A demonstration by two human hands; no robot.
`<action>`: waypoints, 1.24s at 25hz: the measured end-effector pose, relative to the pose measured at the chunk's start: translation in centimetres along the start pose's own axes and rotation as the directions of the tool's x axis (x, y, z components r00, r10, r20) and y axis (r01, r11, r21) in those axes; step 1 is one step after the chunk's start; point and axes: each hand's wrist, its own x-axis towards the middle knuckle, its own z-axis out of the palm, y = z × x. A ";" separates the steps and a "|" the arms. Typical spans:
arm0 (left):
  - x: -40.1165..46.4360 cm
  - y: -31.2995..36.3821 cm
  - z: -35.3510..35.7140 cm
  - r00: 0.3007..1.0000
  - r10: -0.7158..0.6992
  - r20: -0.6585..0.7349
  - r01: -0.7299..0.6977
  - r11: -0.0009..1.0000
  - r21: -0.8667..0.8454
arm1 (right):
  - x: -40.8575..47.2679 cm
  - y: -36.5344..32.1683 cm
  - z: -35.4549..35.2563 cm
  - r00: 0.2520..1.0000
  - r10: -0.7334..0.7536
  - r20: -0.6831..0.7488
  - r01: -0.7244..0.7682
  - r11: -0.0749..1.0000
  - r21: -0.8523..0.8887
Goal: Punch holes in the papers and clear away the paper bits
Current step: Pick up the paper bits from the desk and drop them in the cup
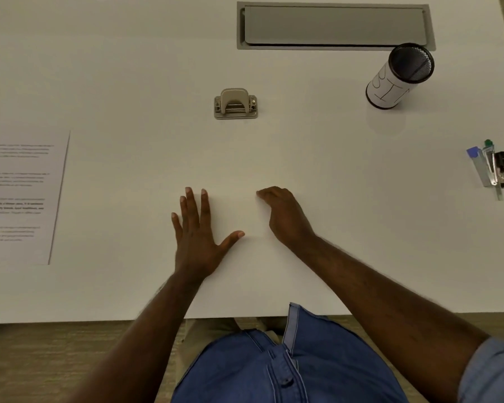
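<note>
On the table point(128, 82): hole punch point(235, 104) near the middle; papers point(21, 196) at the left edge; mesh cup point(399, 77) far right, just before the cable hatch point(335, 26); stationery pile point(492, 170) (items hard to tell apart) at the right edge. Nearer, left hand point(197, 228) and right hand point(285, 216) side by side before the punch.

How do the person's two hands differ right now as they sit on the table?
The left hand lies flat with its fingers straight and spread, while the right hand has its fingers curled under, knuckles up. The left hand points away from the person toward the hole punch; the right hand angles inward toward the left. Both rest on the white table, hold nothing, and sit near its front edge.
</note>
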 end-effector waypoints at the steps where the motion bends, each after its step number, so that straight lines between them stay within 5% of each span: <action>1: -0.4 -0.2 0.0 1.000 0.003 -0.006 -0.003 1.000 -0.006 | 0.0 0.0 -0.3 0.992 0.051 -0.112 -0.043 0.996 0.080; 4: -1.1 -0.7 -0.2 1.000 -0.010 -0.008 0.010 1.000 -0.026 | 0.2 1.3 -2.0 0.942 0.220 -0.252 -0.161 0.959 0.234; 8: -1.6 -0.7 -0.6 1.000 -0.002 0.001 0.002 0.999 -0.038 | -0.1 1.2 -2.2 0.998 0.057 0.040 -0.061 0.993 0.099; 12: -1.7 -0.6 -1.0 1.000 0.016 -0.010 -0.016 0.999 -0.034 | 0.5 0.4 -1.6 0.931 0.038 0.362 0.025 0.986 -0.167; 15: -1.7 -0.6 -1.1 1.000 0.017 -0.014 -0.018 0.999 -0.036 | 0.9 -0.6 -1.8 0.910 -0.192 0.368 0.390 0.699 -0.599; 17: -1.8 -0.5 -1.2 1.000 0.015 -0.016 -0.015 0.999 -0.036 | 1.1 -1.3 -2.3 0.893 -0.182 0.413 0.443 0.527 -0.725; 21: -2.0 -0.3 -1.3 1.000 0.021 -0.018 -0.021 0.999 -0.031 | 1.6 -1.7 -2.4 0.879 -0.213 0.426 0.469 0.544 -0.696; 24: -1.8 0.1 -1.4 0.999 0.046 -0.027 -0.047 0.998 -0.030 | 2.5 -0.5 -1.6 0.922 -0.158 0.353 0.331 0.796 -0.507; 26: -1.4 0.4 -1.4 0.998 0.066 -0.026 -0.066 0.997 -0.030 | 2.8 -0.2 -1.9 0.992 0.025 0.120 0.001 0.976 -0.216; 27: -1.2 0.6 -1.3 0.997 0.075 -0.024 -0.076 0.997 -0.023 | 2.7 0.1 -2.1 0.985 0.174 -0.016 -0.174 0.985 0.004; 29: -0.4 0.9 -1.0 0.995 0.101 -0.019 -0.101 0.995 -0.003 | 2.1 1.1 -3.0 0.878 0.474 -0.069 -0.383 0.781 0.494; 31: 0.5 1.4 -0.4 0.990 0.139 -0.023 -0.139 0.990 -0.004 | 1.0 2.1 -3.6 0.790 0.601 0.123 -0.439 0.414 0.797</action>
